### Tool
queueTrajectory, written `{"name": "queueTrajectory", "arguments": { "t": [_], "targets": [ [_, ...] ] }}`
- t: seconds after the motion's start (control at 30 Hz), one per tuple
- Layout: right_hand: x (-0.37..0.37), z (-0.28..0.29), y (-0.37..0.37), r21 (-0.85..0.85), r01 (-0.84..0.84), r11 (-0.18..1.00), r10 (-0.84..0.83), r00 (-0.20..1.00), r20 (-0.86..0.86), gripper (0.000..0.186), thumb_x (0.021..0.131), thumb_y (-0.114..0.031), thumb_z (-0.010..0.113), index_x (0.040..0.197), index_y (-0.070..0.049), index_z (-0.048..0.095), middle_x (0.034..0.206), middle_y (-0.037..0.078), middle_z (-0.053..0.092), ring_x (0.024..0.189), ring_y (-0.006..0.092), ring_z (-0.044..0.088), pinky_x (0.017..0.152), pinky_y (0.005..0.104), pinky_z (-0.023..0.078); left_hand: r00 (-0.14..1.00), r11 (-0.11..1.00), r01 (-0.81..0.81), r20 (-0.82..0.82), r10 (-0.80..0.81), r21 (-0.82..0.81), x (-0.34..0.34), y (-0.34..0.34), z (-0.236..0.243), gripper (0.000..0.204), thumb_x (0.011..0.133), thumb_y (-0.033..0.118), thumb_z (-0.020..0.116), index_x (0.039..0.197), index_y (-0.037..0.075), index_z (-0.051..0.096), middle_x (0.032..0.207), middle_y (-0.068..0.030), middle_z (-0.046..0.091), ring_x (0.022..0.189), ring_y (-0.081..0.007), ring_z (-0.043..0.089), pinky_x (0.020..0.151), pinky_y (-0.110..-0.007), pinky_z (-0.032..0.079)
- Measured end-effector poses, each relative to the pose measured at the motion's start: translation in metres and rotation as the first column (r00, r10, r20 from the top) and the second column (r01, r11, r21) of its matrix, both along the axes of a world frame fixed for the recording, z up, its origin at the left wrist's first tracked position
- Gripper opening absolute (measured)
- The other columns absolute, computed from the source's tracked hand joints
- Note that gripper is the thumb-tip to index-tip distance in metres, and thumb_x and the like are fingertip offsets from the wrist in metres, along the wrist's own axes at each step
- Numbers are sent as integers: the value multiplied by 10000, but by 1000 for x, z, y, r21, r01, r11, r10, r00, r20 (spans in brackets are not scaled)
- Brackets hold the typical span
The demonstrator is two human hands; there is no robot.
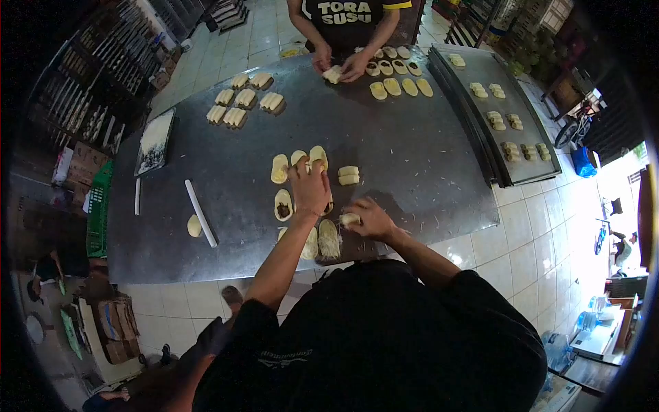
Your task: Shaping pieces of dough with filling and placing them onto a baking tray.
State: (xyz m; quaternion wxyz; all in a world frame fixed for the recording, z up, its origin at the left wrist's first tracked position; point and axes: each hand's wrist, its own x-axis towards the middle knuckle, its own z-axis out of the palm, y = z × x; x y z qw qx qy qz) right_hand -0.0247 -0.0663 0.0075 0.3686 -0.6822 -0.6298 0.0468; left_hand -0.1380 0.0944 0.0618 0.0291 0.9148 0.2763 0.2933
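right grip [371,218], curled nearly closed, is holding a dough piece [350,219] near the front of the bench [419,151]; left grip [311,187] is covering dough ovals [280,169], hold unclear. shaping is apparently underway, the next fold likely calling for light pressure.

Flattened dough ovals [279,169] and shaped rolls [349,176] sit in groups on a broad, dark tabletop [425,147] in a bakery workroom. A rolling pin [200,213] lies at left, while a stacked baking tray [477,69] at right carries more rolls. A co-worker [343,17] handles dough opposite; dark racks [82,75] stand in the background over pale floor tiles [511,268].
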Motion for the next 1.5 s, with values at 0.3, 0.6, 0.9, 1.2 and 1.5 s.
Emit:
{"name": "queueTrajectory", "arguments": {
  "t": [0.3,0.6,0.9,1.2,1.5],
  "targets": [
    [-4,1,14,-514,-170,841,140,985,-96,365,787,-257,684,1046,-20,586,1007,191,605,1010,378,554,855,440,460,974,901,133,223,-41,-413,-25,-6,-7,293,819,125,618,1087,51,527,1083,-179,527,1050,-388,457,927,-494,332],
    [13,-3,-11,-183,-157,970,175,981,88,435,723,-149,694,1104,-10,536,971,173,600,967,367,565,855,390,467,889,680,191,-169,-426,-708,-19,-44,-50,617,756,135,706,1283,16,407,1103,-224,571,1022,-411,558,833,-446,477],
    [-3,3,-49,-344,116,932,-304,769,-562,442,748,14,654,1160,-23,499,940,161,624,881,321,645,757,387,510,979,565,62,-61,-197,-823,-26,-84,-49,727,732,10,665,1366,-6,309,1096,-213,587,984,-365,600,817,-411,493],
    [12,-19,29,-134,273,953,-297,742,-601,414,745,22,593,1136,29,459,890,154,605,811,269,642,751,336,518,994,688,-17,64,92,-726,18,-32,-70,726,712,-21,671,1349,-41,323,1067,-191,550,915,-303,612,755,-368,517],
    [111,21,107,-342,-75,937,-72,915,-398,308,757,-114,628,1037,6,587,888,189,641,791,337,641,695,388,506,802,-334,170,-67,593,-927,24,-73,-68,265,877,101,626,1085,-35,535,928,-107,587,893,-238,601,792,-382,510]
  ]
}}
